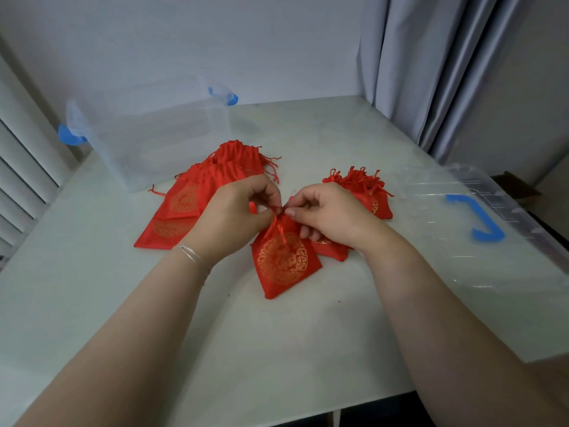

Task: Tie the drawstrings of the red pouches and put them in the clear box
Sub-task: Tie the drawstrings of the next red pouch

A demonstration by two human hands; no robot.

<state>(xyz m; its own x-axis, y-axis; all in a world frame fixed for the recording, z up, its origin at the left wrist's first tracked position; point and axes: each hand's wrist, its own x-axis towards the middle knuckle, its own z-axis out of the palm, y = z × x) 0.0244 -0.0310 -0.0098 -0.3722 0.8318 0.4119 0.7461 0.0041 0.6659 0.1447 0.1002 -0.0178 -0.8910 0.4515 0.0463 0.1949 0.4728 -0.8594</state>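
Note:
A red pouch (284, 263) with a gold round pattern lies at the middle of the table, its neck gathered. My left hand (234, 217) and my right hand (326, 214) meet above that neck, each pinching a red drawstring end (278, 218). To the left lies a pile of several flat red pouches (197, 198). Behind my right hand sit more red pouches with knotted strings (366, 186), and one more (329, 249) is partly hidden under that hand. The clear box (154, 140) with blue latches stands at the back left, with nothing seen inside it.
The clear lid (480, 251) with a blue handle lies on the table's right side. A grey curtain (431, 66) hangs at the back right, and white slats (21, 167) run along the left. The table's near edge (308, 419) is at the bottom.

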